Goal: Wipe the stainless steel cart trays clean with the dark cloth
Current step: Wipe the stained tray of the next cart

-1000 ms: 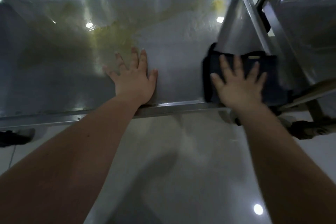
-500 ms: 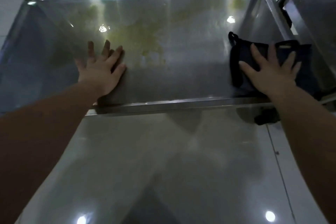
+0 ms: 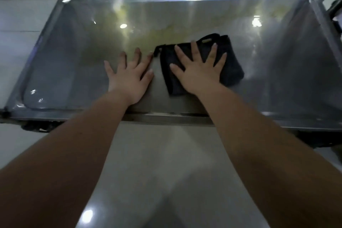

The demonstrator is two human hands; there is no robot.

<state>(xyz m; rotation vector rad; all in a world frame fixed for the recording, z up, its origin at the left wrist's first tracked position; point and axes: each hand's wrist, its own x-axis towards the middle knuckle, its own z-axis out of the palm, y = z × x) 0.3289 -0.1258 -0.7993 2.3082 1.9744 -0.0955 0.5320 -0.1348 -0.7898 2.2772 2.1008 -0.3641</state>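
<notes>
Steel tray [image 3: 277, 72] fills the upper half of the head view, its long axis running from 9 o'clock to 3 o'clock, raised rims on all four sides; ceiling lights glare off its floor at 11 and 1 o'clock; a yellow-green smear [image 3: 157, 33] spreads across the floor from the middle toward 12 o'clock; no writing or brand can be read anywhere; a small pale tag [image 3: 206, 46] sits on the far edge of the cloth [image 3: 232, 72], too blurred to read

Dark and folded into a rough rectangle, the cloth lies flat on the tray floor just right of centre, its longer side slanting from about 7 o'clock to 1 o'clock, a narrow loop or hem sticking out at its 10 o'clock corner; its far edge touches the lower margin of the smear

Right hand [image 3: 199, 72] lies palm down on the cloth, fingers spread wide and flat, pointing to 12 o'clock, pressing rather than gripping; left hand [image 3: 129, 77] lies flat on bare steel just beside the cloth at its 9 o'clock side, fingers splayed, empty, thumb near the cloth's edge but apart from it; both forearms reach in from 6 o'clock over the near rim; pale glossy floor [image 3: 148, 172] shows below the tray
</notes>
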